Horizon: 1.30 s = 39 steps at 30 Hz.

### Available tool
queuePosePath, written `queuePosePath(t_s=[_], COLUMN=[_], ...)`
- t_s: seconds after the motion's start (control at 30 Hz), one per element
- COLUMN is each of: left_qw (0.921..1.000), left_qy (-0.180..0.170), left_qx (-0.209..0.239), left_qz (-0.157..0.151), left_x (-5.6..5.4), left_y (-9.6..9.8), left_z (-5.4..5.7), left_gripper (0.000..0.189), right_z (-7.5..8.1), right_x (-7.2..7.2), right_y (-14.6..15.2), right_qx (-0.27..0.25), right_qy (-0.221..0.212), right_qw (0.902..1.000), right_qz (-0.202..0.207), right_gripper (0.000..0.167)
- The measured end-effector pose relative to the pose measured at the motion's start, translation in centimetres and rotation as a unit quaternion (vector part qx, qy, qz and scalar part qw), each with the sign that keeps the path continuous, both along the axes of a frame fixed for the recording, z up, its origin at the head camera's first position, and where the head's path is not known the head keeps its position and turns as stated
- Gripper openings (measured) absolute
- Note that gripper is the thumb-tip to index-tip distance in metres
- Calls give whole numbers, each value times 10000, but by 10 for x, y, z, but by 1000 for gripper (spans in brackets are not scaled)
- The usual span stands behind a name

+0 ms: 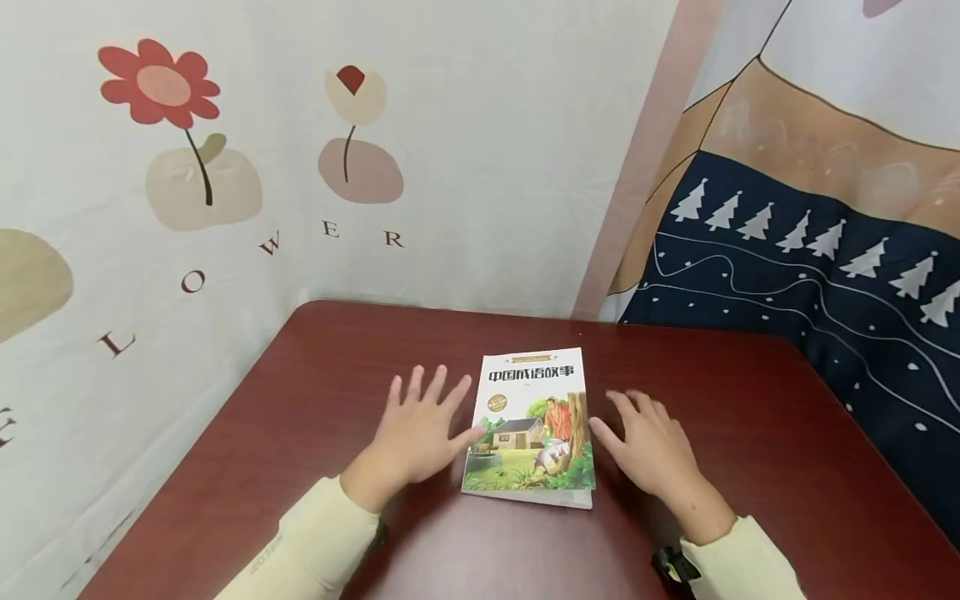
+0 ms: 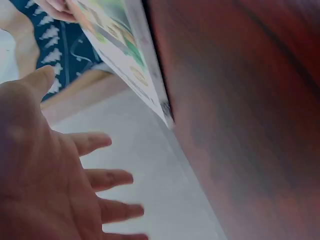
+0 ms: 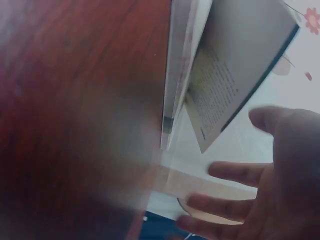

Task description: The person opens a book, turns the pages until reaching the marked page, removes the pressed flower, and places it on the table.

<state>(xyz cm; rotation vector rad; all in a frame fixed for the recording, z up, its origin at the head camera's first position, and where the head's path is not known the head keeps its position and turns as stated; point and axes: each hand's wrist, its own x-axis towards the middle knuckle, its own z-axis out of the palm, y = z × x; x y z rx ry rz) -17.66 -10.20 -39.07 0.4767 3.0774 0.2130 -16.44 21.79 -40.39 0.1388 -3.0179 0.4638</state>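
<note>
A paperback book (image 1: 525, 429) with an illustrated cover and Chinese title lies face up on the dark red table. In the right wrist view its front cover (image 3: 240, 55) stands raised off the pages along the right side. My left hand (image 1: 420, 429) is spread at the book's left edge, the thumb tip over the cover's edge; whether it touches cannot be told. In the left wrist view, the left palm (image 2: 45, 175) faces the book with fingers apart. My right hand (image 1: 652, 442) hovers just right of the book, fingers loosely extended, holding nothing.
The reddish-brown table (image 1: 360, 350) reaches back to a pale wall cloth (image 1: 480, 167) printed with flowers and letters. A dark blue cloth with white trees (image 1: 787, 250) hangs at the right. A black wrist strap (image 1: 675, 568) is on the right wrist.
</note>
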Motion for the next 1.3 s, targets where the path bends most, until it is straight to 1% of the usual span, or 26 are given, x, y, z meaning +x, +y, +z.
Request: queuePosePath(t_s=[0.03, 0.13, 0.17, 0.23, 0.33, 0.4, 0.43, 0.53, 0.63, 0.67, 0.7, 0.73, 0.83, 0.93, 1.13, 1.3], left_qw=[9999, 9976, 9965, 9941, 9921, 9909, 9903, 9888, 9875, 9870, 9865, 9860, 9848, 9837, 9823, 9816], left_qy=[-28, -192, -253, -355, -529, -663, -719, -828, -834, -840, -859, -874, -916, -972, -952, -884], left_qx=[1, 90, 105, 138, 94, 54, 40, -7, 7, 35, 83, 136, 270, 314, 182, 134], left_qz=[-158, -654, -795, -1012, -1131, -1168, -1190, -1245, -1335, -1366, -1394, -1416, -1452, -1482, -1600, -1685], left_x=[2, 9, 11, 15, 20, 22, 22, 22, 21, 20, 20, 20, 19, 18, 17, 14], left_y=[3, 14, 17, 22, 26, 28, 29, 30, 30, 30, 30, 30, 29, 28, 27, 27], left_z=[0, -1, -1, -2, -4, -5, -6, -9, -9, -9, -9, -9, -8, -9, -13, -14], left_gripper=[81, 78, 78, 78, 82, 86, 87, 92, 95, 95, 95, 95, 93, 91, 90, 86], right_z=[-1, -5, -6, -9, -14, -16, -17, -19, -21, -21, -21, -21, -21, -23, -29, -34], right_x=[0, 1, 0, -1, 1, 2, 3, 3, 1, 0, 0, -1, -3, -4, -3, -3], right_y=[1, 5, 6, 6, 6, 6, 6, 8, 11, 12, 13, 13, 14, 13, 13, 14], right_qx=[-124, -761, -923, -1398, -1901, -2182, -2273, -2538, -2811, -2891, -2945, -3001, -3082, -3148, -3203, -3299], right_qy=[-51, -392, -501, -919, -1586, -2041, -2199, -2641, -2969, -3035, -3067, -3073, -3032, -3055, -3024, -3006], right_qw=[9999, 9963, 9944, 9854, 9655, 9483, 9410, 9180, 8968, 8914, 8880, 8855, 8831, 8800, 8804, 8786], right_qz=[-12, 23, 97, 328, 807, 1069, 1203, 1519, 1690, 1724, 1753, 1771, 1824, 1822, 1760, 1699], right_gripper=[53, 26, 20, 19, 24, 27, 27, 28, 28, 28, 28, 27, 23, 21, 19, 18])
